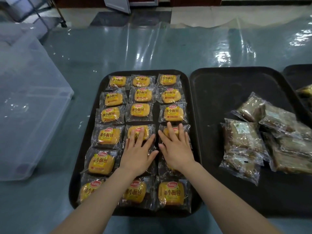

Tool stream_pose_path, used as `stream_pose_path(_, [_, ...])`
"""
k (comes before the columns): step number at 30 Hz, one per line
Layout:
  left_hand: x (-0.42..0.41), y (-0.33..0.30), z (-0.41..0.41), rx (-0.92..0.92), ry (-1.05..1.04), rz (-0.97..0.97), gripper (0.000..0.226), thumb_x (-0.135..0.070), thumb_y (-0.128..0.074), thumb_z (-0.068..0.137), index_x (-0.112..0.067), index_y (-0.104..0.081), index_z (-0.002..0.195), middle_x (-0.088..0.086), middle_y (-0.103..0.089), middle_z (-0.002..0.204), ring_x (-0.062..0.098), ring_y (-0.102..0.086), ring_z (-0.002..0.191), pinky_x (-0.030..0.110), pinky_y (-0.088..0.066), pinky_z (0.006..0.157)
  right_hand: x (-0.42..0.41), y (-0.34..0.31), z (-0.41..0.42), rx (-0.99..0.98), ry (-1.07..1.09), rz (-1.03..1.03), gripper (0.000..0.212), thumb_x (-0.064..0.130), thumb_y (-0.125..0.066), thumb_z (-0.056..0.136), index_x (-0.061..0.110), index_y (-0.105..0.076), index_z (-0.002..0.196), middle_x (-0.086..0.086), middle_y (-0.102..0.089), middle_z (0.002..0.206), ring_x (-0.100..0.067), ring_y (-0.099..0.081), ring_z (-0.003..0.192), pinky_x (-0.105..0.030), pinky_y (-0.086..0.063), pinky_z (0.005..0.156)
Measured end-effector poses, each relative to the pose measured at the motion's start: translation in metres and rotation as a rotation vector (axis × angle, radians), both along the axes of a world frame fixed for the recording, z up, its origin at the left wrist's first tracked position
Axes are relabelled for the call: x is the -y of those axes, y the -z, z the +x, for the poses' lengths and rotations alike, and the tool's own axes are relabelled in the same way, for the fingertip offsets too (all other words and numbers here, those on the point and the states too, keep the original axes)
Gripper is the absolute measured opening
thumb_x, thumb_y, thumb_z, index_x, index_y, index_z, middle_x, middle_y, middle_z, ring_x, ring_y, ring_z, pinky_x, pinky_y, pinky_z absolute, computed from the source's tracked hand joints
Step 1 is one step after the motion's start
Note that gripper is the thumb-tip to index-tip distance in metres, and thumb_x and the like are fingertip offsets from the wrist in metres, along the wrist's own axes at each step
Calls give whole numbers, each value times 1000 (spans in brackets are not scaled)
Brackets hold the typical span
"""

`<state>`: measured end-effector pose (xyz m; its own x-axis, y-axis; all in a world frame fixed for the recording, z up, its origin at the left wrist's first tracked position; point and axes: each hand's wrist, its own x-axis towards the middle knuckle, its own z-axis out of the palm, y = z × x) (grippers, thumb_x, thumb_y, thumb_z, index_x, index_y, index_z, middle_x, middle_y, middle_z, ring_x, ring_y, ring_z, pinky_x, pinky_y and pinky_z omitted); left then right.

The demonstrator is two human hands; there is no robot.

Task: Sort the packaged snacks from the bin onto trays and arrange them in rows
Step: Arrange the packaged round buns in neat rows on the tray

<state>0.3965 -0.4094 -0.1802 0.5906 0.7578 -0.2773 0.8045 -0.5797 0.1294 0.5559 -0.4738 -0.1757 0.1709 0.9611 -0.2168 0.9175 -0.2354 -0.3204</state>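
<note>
Snacks in yellow wrappers fill the left tray in three columns. Left hand and right hand, both spread flat, press packets in the fourth and fifth rows. Judgement: nudge lightly, squaring edges without overlapping. Brown packets remain heaped on the right tray, unsorted.

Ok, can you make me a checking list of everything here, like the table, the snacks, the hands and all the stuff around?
Surface: table under shiny clear plastic sheet.
Job's things: left tray holds yellow bread packs in three neat columns; middle tray holds a loose heap of brown packs; a third tray at the right edge.
Clutter: clear bin on the left.
Grippers: left hand and right hand flat on packs.
Cables: nothing seen.
Surroundings: tiled floor beyond.
</note>
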Motion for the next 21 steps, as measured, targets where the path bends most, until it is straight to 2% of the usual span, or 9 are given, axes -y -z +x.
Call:
stream_pose_path(4, [0,-1,0,18,-4,8,66,-65,-11,88,-42,6,147,1,20,155,26,30,137,42,10,111,-1,-4,0,-35,-5,-13,53,47,-23,102,35,-14,153,3,21,159,-34,37,134,-48,17,110])
stream_pose_path(9, [-3,-4,0,66,-13,49,64,-64,-4,87,-39,15,143,0,27,152,22,31,138,39,17,111,-9,-9,-1,-11,41,77,51,45,-28,101,38,-19,150,6,17,160,-32,36,137,-54,22,106])
stream_pose_path(12, [-14,-4,3,116,-30,51,61,-60,-9,91,-39,15,143,0,28,152,20,30,139,36,17,110,-24,-13,11,-54,94,128,49,40,-28,101,36,-23,150,5,10,161,-27,29,141,-51,16,110])
stream_pose_path(16, [-40,-3,14,139,-44,76,59,-54,-16,95,-40,16,142,-1,26,152,19,28,138,35,14,110,-51,-13,34,-30,119,116,51,31,-33,102,32,-19,151,0,9,161,-26,22,144,-48,8,116])
stream_pose_path(21, [-83,-4,30,88,-77,73,68,-58,-24,93,-38,17,144,1,25,152,25,28,138,39,13,109,-78,-8,53,19,3,62,58,42,-37,100,35,-12,152,0,12,161,-26,22,144,-48,7,116])
